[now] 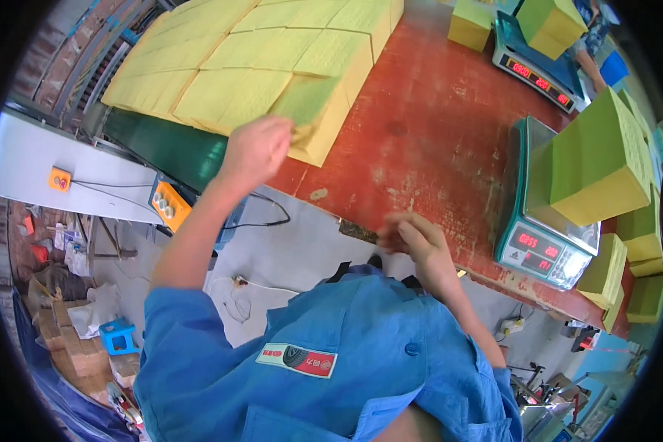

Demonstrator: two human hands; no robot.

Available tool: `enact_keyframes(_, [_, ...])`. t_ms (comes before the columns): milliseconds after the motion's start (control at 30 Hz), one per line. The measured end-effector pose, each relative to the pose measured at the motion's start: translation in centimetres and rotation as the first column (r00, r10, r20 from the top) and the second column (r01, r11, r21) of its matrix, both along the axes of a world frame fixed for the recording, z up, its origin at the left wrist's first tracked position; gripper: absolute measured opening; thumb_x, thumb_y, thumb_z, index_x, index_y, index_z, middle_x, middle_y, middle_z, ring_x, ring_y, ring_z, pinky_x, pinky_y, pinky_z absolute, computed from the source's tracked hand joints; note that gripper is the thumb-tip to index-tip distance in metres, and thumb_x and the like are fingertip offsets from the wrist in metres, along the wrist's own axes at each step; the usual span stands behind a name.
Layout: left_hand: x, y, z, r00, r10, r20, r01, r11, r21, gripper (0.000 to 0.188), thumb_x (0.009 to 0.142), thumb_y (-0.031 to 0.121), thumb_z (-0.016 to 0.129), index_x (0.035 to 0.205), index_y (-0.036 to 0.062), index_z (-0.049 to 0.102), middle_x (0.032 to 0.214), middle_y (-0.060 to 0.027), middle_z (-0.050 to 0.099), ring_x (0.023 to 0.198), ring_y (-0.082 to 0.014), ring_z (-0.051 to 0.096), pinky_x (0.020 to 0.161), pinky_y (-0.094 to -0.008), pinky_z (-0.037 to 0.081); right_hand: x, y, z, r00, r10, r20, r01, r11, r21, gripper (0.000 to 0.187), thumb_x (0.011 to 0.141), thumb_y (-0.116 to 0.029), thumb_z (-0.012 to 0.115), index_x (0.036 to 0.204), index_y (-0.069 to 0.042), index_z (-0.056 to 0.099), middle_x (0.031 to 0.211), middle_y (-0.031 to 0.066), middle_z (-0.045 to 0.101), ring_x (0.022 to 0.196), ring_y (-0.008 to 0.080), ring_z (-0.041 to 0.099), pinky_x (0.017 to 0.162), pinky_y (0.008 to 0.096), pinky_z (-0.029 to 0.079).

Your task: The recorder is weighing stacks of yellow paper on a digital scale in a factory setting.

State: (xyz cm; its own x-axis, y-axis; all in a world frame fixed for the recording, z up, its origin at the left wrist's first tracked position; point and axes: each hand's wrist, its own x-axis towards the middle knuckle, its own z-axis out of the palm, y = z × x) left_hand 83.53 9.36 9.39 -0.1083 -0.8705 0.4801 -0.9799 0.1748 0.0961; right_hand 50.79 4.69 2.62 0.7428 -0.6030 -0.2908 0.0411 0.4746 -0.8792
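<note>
My left hand is closed at the front corner of a large block of yellow paper stacks, its curled fingers right against the nearest stack. Whether sheets are pinched between those fingers is hidden. Over the table's near edge, in front of my body, my right hand is loosely curled, with nothing visible in it. The yellow stacks lie side by side in rows, partly on the red tabletop and partly over a dark green belt.
At the right, a teal digital scale carries yellow stacks. Another scale holds a stack near a person's arm. An orange control box hangs by the belt's white side panel. A blue stool stands at lower left.
</note>
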Motion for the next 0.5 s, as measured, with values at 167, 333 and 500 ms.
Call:
enact_keyframes(167, [-9.3,3.6,-0.9,0.968,-0.247,0.048,0.245,0.968,0.045,0.019,0.074,0.008,0.068,0.091,-0.0004,0.065,0.099,-0.0143,0.066,0.090,-0.0315,0.064,0.074,-0.0430,0.051,5.5,-3.1,-0.9,0.992,0.013,0.126,-0.051,0.951,0.306,0.048,0.097,-0.030,0.056,0.133,0.000,0.044,0.113,0.0123,0.064,0.095,0.0232,0.065,0.077,0.0384,0.054])
enact_keyframes(333, [-13.6,4.7,-2.4,0.941,-0.028,-0.337,0.024,1.000,-0.014,0.044,0.082,0.015,0.068,0.120,-0.0048,0.058,0.119,-0.0189,0.060,0.109,-0.0305,0.058,0.091,-0.0390,0.046,3.3,-1.8,-2.3,0.980,-0.199,0.025,0.200,0.977,-0.079,0.046,0.087,-0.003,0.057,0.132,0.005,0.048,0.117,0.0152,0.063,0.106,0.0219,0.060,0.092,0.0359,0.049])
enact_keyframes(500, [-14.2,-0.2,-1.7,0.002,0.260,-0.966,0.132,0.957,0.258,0.040,0.094,0.019,0.058,0.124,-0.0057,0.056,0.119,-0.0141,0.061,0.112,-0.0201,0.056,0.093,-0.0349,0.046,-4.6,-3.0,5.5,0.963,-0.196,0.186,0.236,0.945,-0.226,0.048,0.090,-0.003,0.055,0.136,0.005,0.042,0.123,0.0154,0.059,0.113,0.0196,0.056,0.098,0.0341,0.045])
